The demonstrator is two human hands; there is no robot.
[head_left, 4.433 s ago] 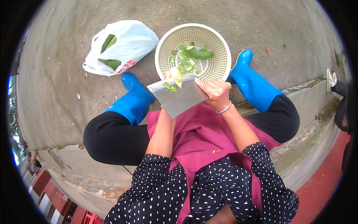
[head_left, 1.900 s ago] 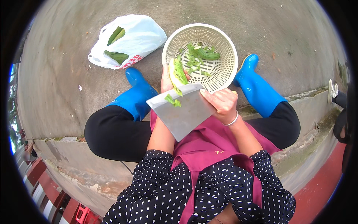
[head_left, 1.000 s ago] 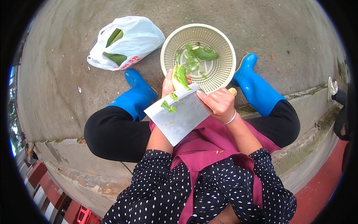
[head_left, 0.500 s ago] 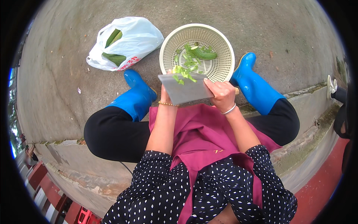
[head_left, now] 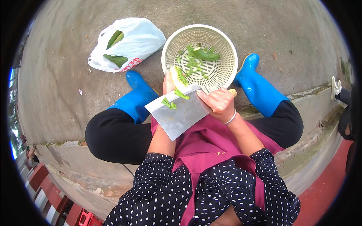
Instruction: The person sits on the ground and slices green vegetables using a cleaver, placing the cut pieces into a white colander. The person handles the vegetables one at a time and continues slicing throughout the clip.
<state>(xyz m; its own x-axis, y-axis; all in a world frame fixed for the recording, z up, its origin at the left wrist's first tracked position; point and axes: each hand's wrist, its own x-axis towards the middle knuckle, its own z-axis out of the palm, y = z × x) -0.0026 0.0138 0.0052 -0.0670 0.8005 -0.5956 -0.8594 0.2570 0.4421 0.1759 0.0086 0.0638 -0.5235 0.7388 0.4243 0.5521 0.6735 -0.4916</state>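
Observation:
My left hand (head_left: 167, 83) is wrapped round a partly peeled gourd (head_left: 175, 76), pale where the skin is gone and green along one side. The cleaver blade covers part of that hand and the wrist. In my right hand (head_left: 220, 103) is a cleaver (head_left: 183, 118), its wide grey blade slanting across below the gourd. Short green peel strips (head_left: 169, 103) cling to the blade. Just beyond both hands stands a cream plastic basket (head_left: 166, 52). Inside it lie a green gourd (head_left: 208, 56) and scattered peelings (head_left: 193, 67).
A white plastic bag (head_left: 137, 37) with long green gourds (head_left: 116, 38) showing lies left of the basket. My blue boots (head_left: 137, 92) flank the basket on the concrete ground (head_left: 264, 22). Another person's foot (head_left: 335, 88) shows at the far right.
The cleaver has come nearer to me and its blade has tilted, showing more of its face. The gourd in my left hand now shows more. Some peelings have left the blade.

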